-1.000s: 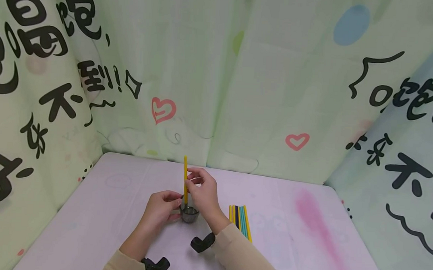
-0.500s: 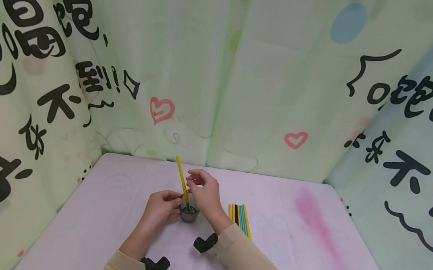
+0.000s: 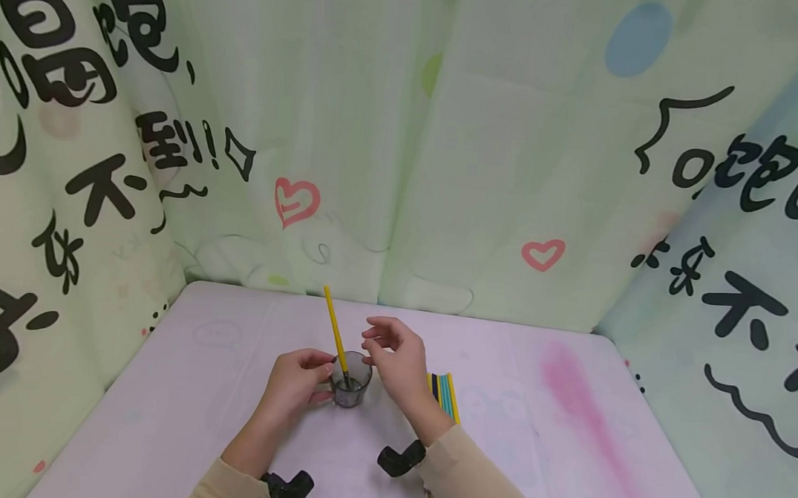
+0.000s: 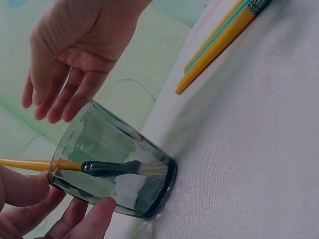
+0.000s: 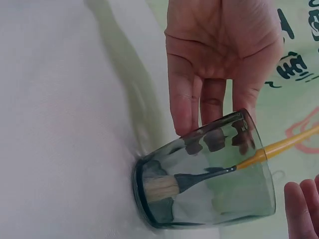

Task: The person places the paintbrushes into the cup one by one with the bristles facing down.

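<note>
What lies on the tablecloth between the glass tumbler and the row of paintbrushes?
Nothing: the left wrist view shows bare, shadowed tablecloth from glass tumbler to row of paintbrushes.

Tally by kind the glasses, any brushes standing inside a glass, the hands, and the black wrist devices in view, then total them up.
Glass tumbler: 1
Yellow-handled paintbrush, leaning inside the tumbler: 1
Left hand, gripping the tumbler, plus right hand, holding nothing: 2
Left wrist device plus right wrist device, both black: 2
Total: 6
</note>
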{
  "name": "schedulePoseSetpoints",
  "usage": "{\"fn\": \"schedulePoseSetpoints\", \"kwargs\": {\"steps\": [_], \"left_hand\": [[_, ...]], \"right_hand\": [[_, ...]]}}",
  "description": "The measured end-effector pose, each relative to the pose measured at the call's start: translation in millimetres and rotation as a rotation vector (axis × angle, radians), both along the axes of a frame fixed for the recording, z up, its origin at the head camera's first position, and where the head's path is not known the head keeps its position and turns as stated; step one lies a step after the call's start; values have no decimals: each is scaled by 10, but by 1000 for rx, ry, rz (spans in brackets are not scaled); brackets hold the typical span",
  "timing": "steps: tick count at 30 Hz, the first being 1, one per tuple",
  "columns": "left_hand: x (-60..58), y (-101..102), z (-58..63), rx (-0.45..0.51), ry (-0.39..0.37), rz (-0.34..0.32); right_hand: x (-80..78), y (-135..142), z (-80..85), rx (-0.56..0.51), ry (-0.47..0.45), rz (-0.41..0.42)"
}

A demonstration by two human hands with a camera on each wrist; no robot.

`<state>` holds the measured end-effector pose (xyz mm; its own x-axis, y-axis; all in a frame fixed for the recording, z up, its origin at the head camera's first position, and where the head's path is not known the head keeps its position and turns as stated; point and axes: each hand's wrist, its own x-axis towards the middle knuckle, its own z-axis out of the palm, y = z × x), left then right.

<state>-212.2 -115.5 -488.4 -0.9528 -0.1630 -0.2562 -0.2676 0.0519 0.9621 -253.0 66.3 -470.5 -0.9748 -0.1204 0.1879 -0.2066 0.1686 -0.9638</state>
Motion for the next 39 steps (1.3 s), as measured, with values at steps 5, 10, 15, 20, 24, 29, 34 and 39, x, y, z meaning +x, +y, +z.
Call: {"fn": "schedulePoseSetpoints", "kwargs": {"steps": [5, 10, 15, 20, 24, 29, 34, 39], "left_hand": [[4, 3, 21, -11, -12, 5], [5, 16, 23, 1, -7, 8], [0, 14, 14, 9, -2, 8], [2, 12, 21, 13, -7, 8], [10, 11, 33, 12, -8, 7], [17, 11, 37, 9, -8, 8], [17, 9, 34, 10, -13, 14], [13, 6, 26, 12, -16, 17]], "right_hand": [[81, 87, 28, -9, -3, -20], [142, 185, 28, -38, 1, -41], [194, 303, 40, -46, -25, -57], [259, 436, 45, -28, -62, -82], [314, 543, 21, -11, -90, -119], [367, 684, -15, -7, -100, -155], [415, 807, -28, -7, -106, -184], [432, 905, -50, 17, -121, -211]]}}
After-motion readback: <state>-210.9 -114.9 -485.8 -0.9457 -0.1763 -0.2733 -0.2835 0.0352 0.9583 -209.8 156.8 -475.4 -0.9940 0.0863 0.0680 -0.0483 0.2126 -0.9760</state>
